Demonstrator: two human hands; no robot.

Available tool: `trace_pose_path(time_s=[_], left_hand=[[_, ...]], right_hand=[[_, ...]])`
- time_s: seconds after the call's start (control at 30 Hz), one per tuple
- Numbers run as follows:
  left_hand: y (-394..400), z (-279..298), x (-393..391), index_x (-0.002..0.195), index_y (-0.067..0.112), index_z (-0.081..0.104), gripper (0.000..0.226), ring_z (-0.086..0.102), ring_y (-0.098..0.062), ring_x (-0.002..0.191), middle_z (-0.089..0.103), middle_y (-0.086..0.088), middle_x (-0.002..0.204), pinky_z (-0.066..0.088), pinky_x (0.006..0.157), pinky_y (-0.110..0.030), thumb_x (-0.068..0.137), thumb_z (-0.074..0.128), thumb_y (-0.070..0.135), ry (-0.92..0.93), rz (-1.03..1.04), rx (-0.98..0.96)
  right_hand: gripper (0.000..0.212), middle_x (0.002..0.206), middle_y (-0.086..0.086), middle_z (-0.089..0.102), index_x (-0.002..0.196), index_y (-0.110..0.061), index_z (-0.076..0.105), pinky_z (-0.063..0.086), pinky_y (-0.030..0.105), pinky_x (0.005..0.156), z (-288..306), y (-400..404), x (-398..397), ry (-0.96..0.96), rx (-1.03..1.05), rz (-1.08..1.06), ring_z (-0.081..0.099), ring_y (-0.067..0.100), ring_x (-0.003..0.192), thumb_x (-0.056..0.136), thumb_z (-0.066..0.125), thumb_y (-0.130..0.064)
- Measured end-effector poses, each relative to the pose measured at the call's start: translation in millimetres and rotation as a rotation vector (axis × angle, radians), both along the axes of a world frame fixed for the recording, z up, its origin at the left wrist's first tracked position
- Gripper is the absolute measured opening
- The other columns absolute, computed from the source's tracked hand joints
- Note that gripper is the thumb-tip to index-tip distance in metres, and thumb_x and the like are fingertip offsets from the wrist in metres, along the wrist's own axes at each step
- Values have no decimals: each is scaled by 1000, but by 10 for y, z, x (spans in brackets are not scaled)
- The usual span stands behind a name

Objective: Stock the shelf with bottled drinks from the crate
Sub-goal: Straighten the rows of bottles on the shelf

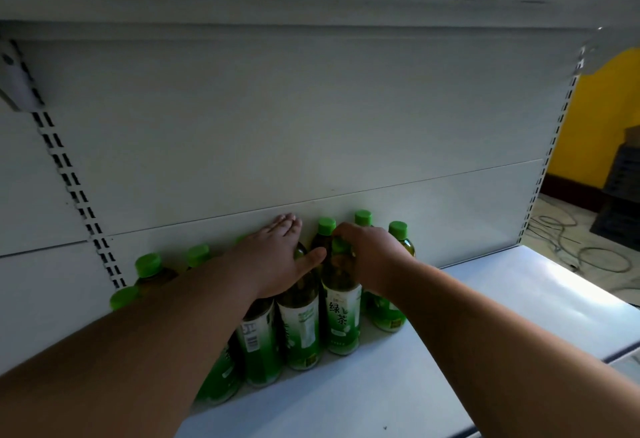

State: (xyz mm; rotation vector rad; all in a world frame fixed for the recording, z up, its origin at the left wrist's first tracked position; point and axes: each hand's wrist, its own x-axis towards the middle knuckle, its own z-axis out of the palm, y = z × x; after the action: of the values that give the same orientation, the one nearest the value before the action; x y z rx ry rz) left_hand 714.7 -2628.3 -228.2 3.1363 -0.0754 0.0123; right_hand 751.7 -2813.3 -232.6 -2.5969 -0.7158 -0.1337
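**Both hands on green tea bottles at the shelf**

At centre frame, the right hand (pixel 372 250) grips the neck of a front bottle (pixel 341 313) from above. The left hand (pixel 277 257) lies flat, fingers spread, over neighbouring green-capped bottles (pixel 299 326) standing upright on the white shelf (pixel 485 302). More bottles line the back panel (pixel 277 132). Cables (pixel 581 247) lie on the floor at right.

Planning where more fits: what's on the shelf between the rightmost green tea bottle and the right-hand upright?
Nothing; in the head view the white shelf is bare between the rightmost bottle and the slotted upright.
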Motion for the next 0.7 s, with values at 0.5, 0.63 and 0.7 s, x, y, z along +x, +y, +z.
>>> trace_pose_path(time_s=[0.5, 0.63, 0.7], left_hand=[[-616, 14, 349, 158, 17, -5, 81, -12, -13, 151, -12, 1, 166, -3, 120, -36, 96, 9, 67, 38, -1, -65], [-604, -23, 356, 158, 18, -3, 81, -11, -12, 151, -11, 1, 166, 0, 123, -39, 95, 6, 67, 25, 2, -69], [-605, -28, 364, 159, 18, -2, 81, -11, -12, 151, -10, 2, 166, 2, 124, -40, 94, 6, 67, 23, 1, -78]], right_hand=[[42, 122, 7, 65, 138, -24, 50, 47, 28, 73, -133, -566, 388, 43, 141, -320, 62, 28, 102, 97, 57, -30], [33, 107, 8, 65, 127, -18, 57, 45, 27, 72, -102, -543, 370, 1, 98, -289, 60, 26, 89, 96, 60, -28], [31, 100, 6, 63, 123, -16, 58, 42, 26, 69, -105, -510, 337, -3, 81, -261, 54, 22, 82, 95, 61, -28]])
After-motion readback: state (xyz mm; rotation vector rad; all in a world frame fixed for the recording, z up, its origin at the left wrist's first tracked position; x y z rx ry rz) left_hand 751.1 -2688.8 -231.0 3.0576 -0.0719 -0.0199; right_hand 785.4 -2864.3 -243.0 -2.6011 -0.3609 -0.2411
